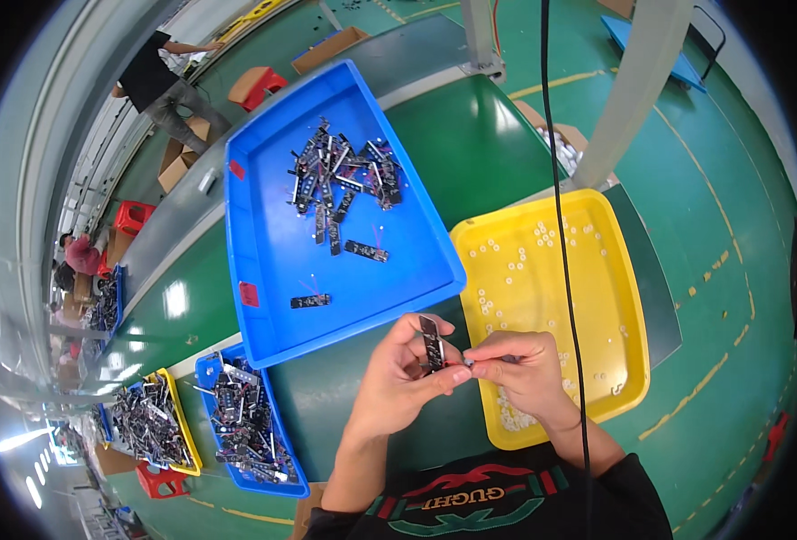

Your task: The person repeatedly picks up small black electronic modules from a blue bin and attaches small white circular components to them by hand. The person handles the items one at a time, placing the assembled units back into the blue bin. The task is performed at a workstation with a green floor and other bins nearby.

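Note:
Between the fingers and thumb of my left hand is a narrow black circuit board, tilted upright. My right hand meets it from the right, thumb and forefinger pinched on a tiny pale piece beside the left thumb. What that piece is, I cannot make out; a bit of red, perhaps wire, shows between the hands. Just beyond is a large blue tray holding a heap of similar black boards with thin wires. Under and beyond my right hand lies a yellow tray scattered with small white rings.
A smaller blue bin and a yellow bin, both full of boards, stand at the left. A black cable hangs down in front of the yellow tray. A grey post rises at the far right. Another person stands far left.

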A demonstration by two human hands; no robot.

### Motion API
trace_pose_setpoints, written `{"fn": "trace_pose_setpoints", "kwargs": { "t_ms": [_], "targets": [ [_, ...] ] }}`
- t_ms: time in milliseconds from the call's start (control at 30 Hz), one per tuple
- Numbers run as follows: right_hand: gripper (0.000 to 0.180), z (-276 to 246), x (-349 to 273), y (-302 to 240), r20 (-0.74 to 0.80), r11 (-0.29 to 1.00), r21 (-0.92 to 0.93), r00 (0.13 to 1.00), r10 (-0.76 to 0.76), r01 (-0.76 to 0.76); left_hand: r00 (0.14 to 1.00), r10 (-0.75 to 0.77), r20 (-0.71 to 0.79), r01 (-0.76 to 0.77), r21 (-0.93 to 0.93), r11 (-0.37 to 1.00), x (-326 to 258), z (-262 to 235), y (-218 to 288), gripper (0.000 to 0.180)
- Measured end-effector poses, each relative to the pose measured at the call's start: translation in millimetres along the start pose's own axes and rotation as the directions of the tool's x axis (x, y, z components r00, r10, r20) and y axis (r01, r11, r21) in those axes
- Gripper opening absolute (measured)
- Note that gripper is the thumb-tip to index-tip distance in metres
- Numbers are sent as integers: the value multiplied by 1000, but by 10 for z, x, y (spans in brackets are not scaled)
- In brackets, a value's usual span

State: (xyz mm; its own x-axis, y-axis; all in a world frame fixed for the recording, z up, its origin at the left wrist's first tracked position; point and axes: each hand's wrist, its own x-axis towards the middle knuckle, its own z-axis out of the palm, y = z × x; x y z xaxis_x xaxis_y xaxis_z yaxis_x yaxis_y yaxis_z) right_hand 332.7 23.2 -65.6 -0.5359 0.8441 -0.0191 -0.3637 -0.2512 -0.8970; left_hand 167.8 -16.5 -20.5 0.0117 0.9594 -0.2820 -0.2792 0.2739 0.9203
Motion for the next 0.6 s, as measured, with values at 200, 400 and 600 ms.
{"fn": "trace_pose_setpoints", "kwargs": {
  "t_ms": [200, 400, 600],
  "targets": [
    [16, -10, -48, 13, 0, 998, 56, 1000, -27, 27, 998, 69, 8, -69, 24, 997, 9, 17, -73, 42],
    [21, -4, -93, 70, 6, 986, 163, 999, -35, 34, 981, 190, -27, -190, 9, 982, -23, 71, -105, 41],
    [24, 24, -99, 189, 11, 925, 376, 999, -51, 43, 941, 318, -114, -319, 14, 948, 9, 148, -182, 38]
  ]
}}
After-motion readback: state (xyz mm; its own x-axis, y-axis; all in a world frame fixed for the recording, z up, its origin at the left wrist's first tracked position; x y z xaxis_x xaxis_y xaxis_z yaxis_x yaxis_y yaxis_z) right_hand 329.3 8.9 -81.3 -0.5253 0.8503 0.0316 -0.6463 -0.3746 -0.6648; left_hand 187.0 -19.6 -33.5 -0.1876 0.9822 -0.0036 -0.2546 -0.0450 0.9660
